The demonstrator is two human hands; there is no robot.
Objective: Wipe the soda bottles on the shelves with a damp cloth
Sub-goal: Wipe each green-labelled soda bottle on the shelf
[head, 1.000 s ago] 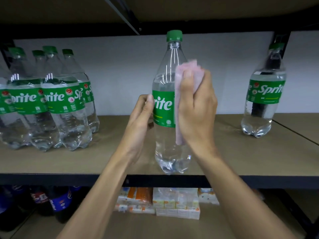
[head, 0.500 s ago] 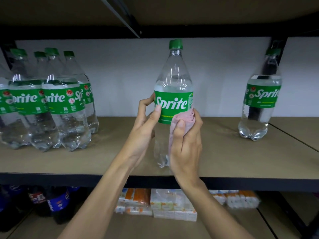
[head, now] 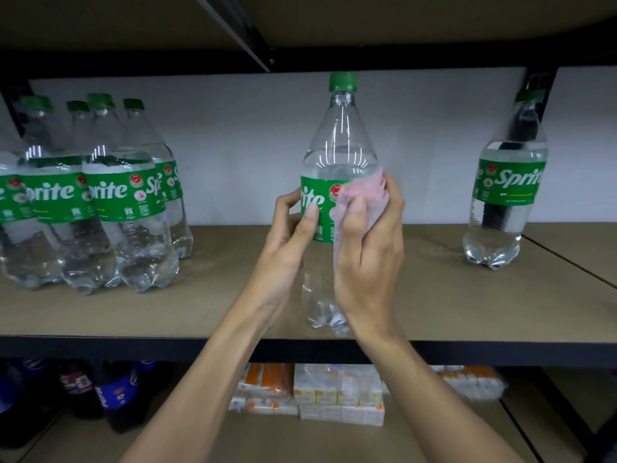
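Note:
A clear Sprite bottle with a green cap and green label stands upright in the middle of the brown shelf. My left hand grips its left side at the label, thumb on the front. My right hand holds a pink cloth and presses it against the right part of the label, fingers wrapped round the bottle. The bottle's lower body is partly hidden behind my right hand.
Several more Sprite bottles crowd the shelf's left end, and one stands alone at the right. A dark shelf board runs close overhead. Below, dark cola bottles sit at the left and small cartons in the middle.
My right hand slid the cloth down from the bottle's shoulder to below the label, then back up onto the label. The bottle has turned, showing a different part of the label.

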